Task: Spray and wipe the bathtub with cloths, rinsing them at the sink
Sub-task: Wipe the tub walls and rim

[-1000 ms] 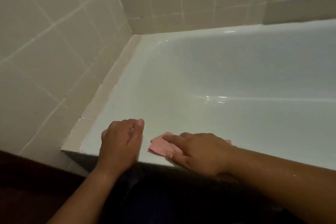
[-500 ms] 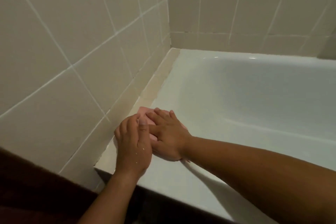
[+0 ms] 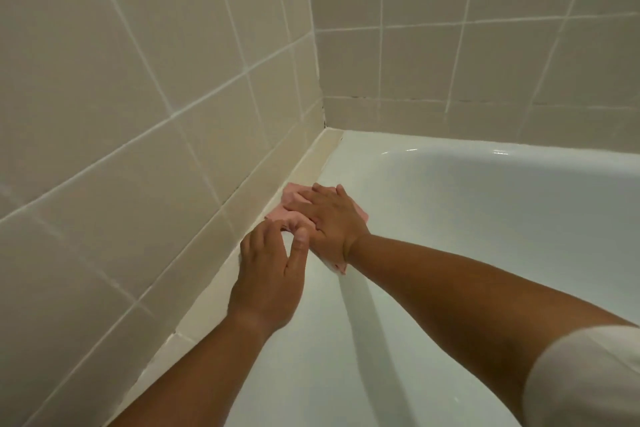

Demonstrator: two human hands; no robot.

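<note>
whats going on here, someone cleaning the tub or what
Yes, a person is wiping the bathtub. Their right hand presses flat on a pink cloth laid on the tub's rim, right where it meets the tiled wall, near the corner. The left hand rests on the rim just beside the cloth with its fingers loosely curled; whether it touches the cloth is unclear. No spray bottle or sink is in view.

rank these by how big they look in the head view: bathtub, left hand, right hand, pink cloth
1. bathtub, by far
2. left hand and right hand: alike; the left only looks bigger, being nearer the camera
3. pink cloth, mostly hidden under the right hand
</note>
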